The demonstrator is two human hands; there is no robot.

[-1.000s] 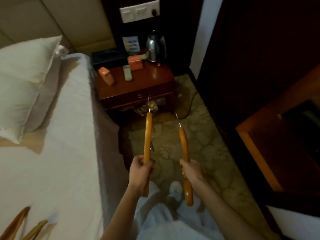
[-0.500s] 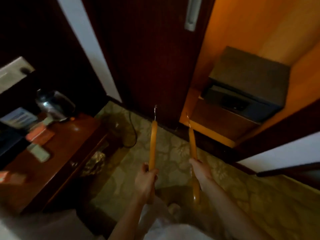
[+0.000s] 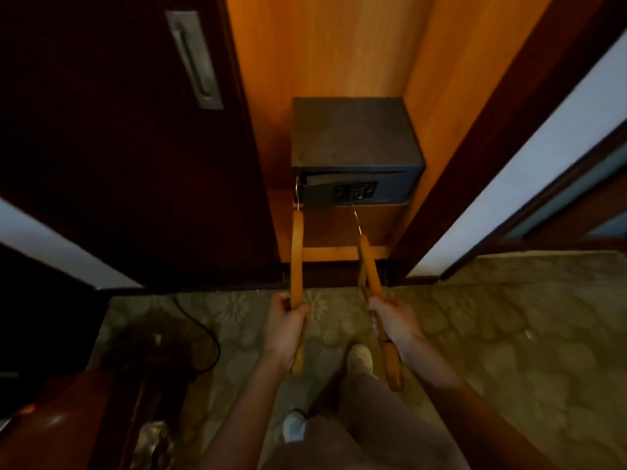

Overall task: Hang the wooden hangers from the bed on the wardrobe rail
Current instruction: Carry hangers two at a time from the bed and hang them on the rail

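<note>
I hold one wooden hanger in each hand, seen edge-on. My left hand grips the left hanger, whose metal hook points up toward the wardrobe. My right hand grips the right hanger, tilted slightly left, hook up. Both hangers point into the open wardrobe compartment, with light wooden walls. The wardrobe rail is out of view above the frame. The bed is not in view.
A dark safe with a keypad stands on the wardrobe's low shelf, straight ahead. A dark sliding door with a metal handle is on the left. A wooden nightstand corner sits at lower left, with a cable on the patterned carpet.
My view has swung right from the bed and nightstand to face the open wardrobe and safe straight on. Both hands still hold the hangers upright in front of me.
</note>
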